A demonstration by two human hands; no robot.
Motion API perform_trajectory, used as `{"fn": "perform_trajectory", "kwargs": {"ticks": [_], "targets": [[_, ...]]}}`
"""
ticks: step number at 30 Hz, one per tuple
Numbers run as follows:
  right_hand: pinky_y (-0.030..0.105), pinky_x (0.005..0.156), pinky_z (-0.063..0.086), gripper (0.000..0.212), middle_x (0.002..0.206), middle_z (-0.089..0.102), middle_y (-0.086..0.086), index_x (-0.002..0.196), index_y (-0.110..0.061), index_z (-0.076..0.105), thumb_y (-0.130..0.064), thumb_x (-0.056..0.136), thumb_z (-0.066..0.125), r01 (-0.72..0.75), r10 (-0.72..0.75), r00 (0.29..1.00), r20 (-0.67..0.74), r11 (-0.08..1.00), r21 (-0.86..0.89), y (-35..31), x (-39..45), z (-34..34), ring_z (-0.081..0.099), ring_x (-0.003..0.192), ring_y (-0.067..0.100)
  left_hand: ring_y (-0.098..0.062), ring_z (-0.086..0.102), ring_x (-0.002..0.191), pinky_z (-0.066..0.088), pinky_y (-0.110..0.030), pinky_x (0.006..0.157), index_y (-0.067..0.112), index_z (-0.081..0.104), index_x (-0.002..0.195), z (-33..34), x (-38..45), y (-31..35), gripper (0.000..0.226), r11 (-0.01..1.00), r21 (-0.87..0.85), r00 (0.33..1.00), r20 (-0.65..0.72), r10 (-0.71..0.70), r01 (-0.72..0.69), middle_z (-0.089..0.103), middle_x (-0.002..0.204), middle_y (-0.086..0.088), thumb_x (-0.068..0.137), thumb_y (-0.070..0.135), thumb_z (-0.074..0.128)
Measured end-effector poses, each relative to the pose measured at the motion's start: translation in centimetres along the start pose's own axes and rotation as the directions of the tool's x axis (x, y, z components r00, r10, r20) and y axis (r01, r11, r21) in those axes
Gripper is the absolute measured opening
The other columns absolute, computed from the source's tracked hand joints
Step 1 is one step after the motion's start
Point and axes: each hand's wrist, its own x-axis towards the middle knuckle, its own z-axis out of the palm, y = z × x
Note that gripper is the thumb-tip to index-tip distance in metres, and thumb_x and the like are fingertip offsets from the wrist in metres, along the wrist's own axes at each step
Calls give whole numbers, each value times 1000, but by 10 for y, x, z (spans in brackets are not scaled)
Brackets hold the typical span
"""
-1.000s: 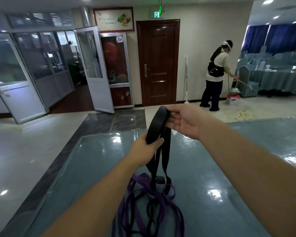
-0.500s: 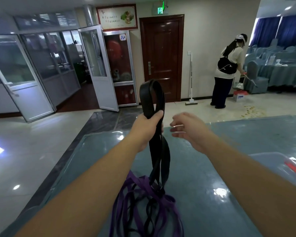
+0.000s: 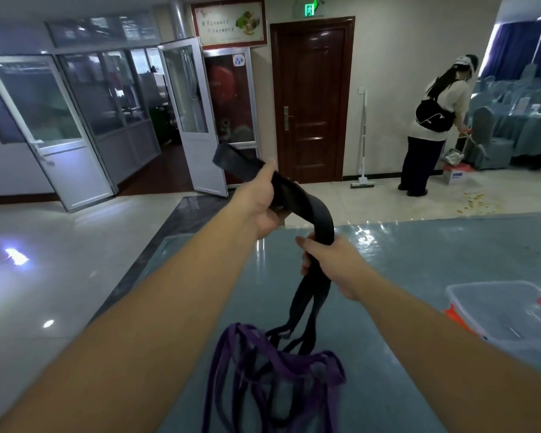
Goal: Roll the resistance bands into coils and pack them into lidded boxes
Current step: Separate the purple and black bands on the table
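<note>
Head view, looking forward and down over a glossy blue-green table [image 3: 419, 251]. A black resistance band [image 3: 317, 220] is held up above the table by both hands. It is a wide, flat, matte strap, doubled over so its layers run together. Its free upper end sticks out up and to the left, past the left hand [image 3: 260, 201], slightly blurred. The left hand grips the band near that end, fingers curled around it and thumb lying along the top. From there the band arcs down and right in a short hump to the right hand [image 3: 328, 260], which is lower and closer to the camera; its fingers are closed around the gathered strap. Below the right hand the band hangs down in two or three separate strands, which reach the table and run into a loose heap of purple resistance bands [image 3: 278, 367] lying at the near centre. Black strands seem tangled among the purple ones, though it is hard to tell which belongs to which.

On the table to the right stands a clear plastic box [image 3: 494, 310] with orange clips, well apart from the hands.

In the background a person [image 3: 431, 126] bends over by a brown door [image 3: 311, 98].
</note>
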Motion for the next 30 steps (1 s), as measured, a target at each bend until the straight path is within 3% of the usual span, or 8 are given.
{"fn": "perform_trajectory", "kwargs": {"ticks": [5,10,12,14,17,21,25,30], "targets": [[45,76,54,37,59,60,9,65,-13,60,-33,92,75,0,5,996,-84,998,59,-36,14,-7,60,60,27,-23,72,101,61,-38,87,5,68,120,-34,8,-39,74,975,172,990,0,-143,141,76,107,-8,94,73,53],[42,74,57,30,64,60,9,76,-10,65,-33,89,79,-32,45,996,-82,988,154,-74,22,-3,62,61,26,-25,65,128,46,-40,115,15,66,136,-44,6,-93,92,916,389,952,233,-201,98,73,132,-8,85,88,42],[40,70,60,28,61,58,7,82,-8,64,-30,91,79,-35,64,991,-119,973,228,-87,23,-3,62,57,23,-16,62,131,44,-32,112,24,60,144,-42,0,-108,83,916,401,931,324,-168,26,69,138,2,86,83,51],[43,75,63,27,61,59,7,87,-6,65,-27,90,80,-42,87,986,-143,955,293,-98,23,-5,63,57,24,-7,63,123,46,-23,97,27,59,141,-39,-7,-117,55,884,463,933,344,-105,-72,69,134,7,95,54,68],[49,86,64,23,58,62,4,90,-8,66,-27,91,80,-33,98,979,-180,943,332,-117,23,-12,66,60,23,-7,68,111,49,-25,93,24,62,129,-38,-8,-128,44,768,607,948,317,-1,-203,71,121,7,90,28,81],[48,88,63,26,59,64,0,92,-12,68,-35,90,80,29,64,968,-242,931,363,-145,23,-25,69,63,20,-7,69,94,51,-27,87,21,70,107,-44,-8,-140,17,675,693,948,318,27,-252,74,97,7,98,34,71],[43,79,65,29,51,62,-1,93,-11,68,-37,90,80,79,50,948,-314,920,385,-143,27,-46,67,65,22,0,68,77,47,-31,80,20,68,99,-45,-4,-126,23,725,654,976,171,138,-217,78,91,3,106,37,55],[38,68,65,32,77,67,8,109,-3,66,-20,88,84,87,135,914,-383,856,510,-104,29,-72,70,67,22,-22,72,91,52,-37,84,32,62,101,-34,5,-86,14,792,549,961,80,266,-265,69,84,-1,108,27,52]]}}
